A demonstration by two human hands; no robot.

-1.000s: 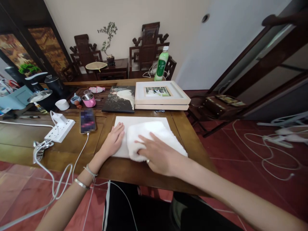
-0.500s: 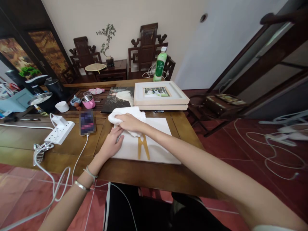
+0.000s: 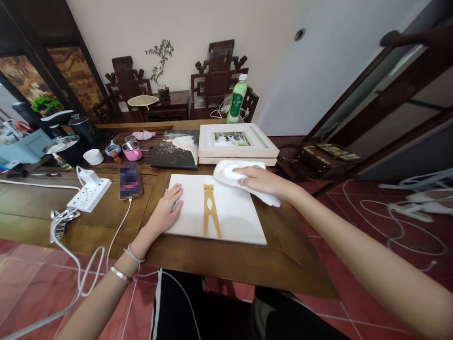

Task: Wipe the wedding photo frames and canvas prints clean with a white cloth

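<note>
A white rectangular board (image 3: 237,215) lies on the wooden table, with a flat tan stand leg (image 3: 210,212), forked at its lower end, on its middle. My left hand (image 3: 169,209) rests flat on the board's left edge, fingers stretched out and holding nothing. At the far right corner, my right hand (image 3: 260,178) presses down on a folded white towel (image 3: 231,174). The towel covers that corner and hangs a little past the board's right side. My right fingers are partly sunk in the cloth.
Behind the board lie stacked picture frames (image 3: 262,137) and a dark photo panel (image 3: 170,153); a green bottle (image 3: 236,101) stands behind them. To the left are a phone (image 3: 130,180) on a cable, a white power strip (image 3: 92,193) and a pink cup (image 3: 131,152).
My right hand has swept the towel from the board's far left to its far right corner, uncovering the top of the tan leg. My left hand has stayed at the left edge.
</note>
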